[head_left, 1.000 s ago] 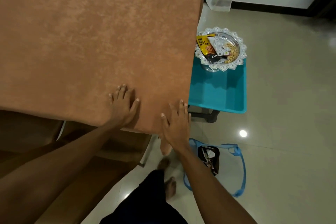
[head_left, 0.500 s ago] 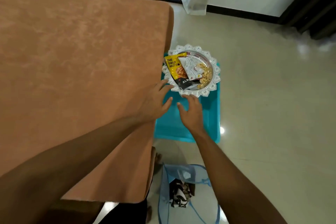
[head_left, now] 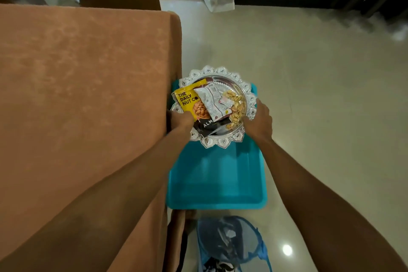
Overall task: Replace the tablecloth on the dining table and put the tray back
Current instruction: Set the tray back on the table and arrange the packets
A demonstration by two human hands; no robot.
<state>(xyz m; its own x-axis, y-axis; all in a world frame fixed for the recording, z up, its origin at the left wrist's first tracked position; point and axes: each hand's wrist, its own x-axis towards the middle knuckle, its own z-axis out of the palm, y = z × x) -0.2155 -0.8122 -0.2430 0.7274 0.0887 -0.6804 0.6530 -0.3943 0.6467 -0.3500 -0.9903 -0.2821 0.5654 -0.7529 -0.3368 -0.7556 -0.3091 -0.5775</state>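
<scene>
Our left hand (head_left: pixel 181 119) and right hand (head_left: pixel 258 122) clasp opposite rims of the silver tray (head_left: pixel 221 142). It sits over a teal stool (head_left: pixel 217 180).

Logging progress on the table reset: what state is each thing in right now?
Tablecloth: spread flat, draping over the edge.
Silver tray: over the teal stool, loaded with snack packets.
Left hand: grips the tray's left rim.
Right hand: grips the tray's right rim.
Mesh bag: on the floor, open.
</scene>
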